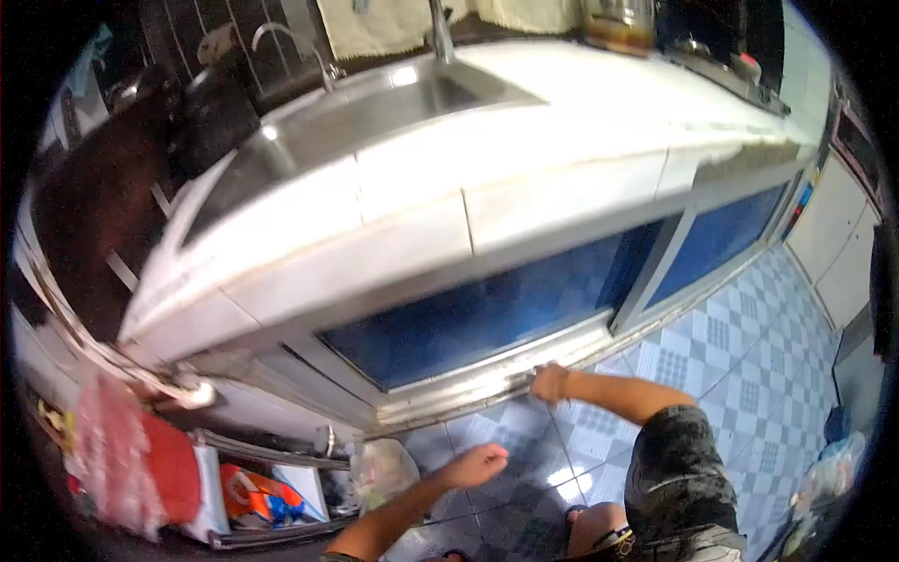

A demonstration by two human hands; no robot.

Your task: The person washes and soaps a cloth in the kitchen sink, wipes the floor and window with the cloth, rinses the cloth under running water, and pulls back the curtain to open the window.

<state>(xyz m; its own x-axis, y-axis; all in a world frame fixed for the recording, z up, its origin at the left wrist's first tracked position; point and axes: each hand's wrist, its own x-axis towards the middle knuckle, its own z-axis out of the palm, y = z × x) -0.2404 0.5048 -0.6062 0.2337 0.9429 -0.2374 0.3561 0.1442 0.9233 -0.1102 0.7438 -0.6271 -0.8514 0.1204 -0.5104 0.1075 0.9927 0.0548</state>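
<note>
My right hand (551, 384) reaches down to the pale bottom track (487, 377) of a low cabinet with sliding doors. Its fingers are closed at the track's outer edge; whatever they may hold is hidden and slightly blurred. My left hand (479, 465) hangs over the tiled floor, lower and to the left, its fingers curled together with nothing visible in them. Behind the track stands a dark blue door panel (487, 309) in a light metal frame. Another blue panel (719, 239) sits farther right.
Above the cabinet runs a white tiled counter (581, 112) with a steel sink (375, 117). A rack (281, 539) with packets and a clear plastic bag (384, 468) stand at the lower left. Blue checkered floor tiles (740, 375) extend right. A glass container (618, 26) sits on the counter.
</note>
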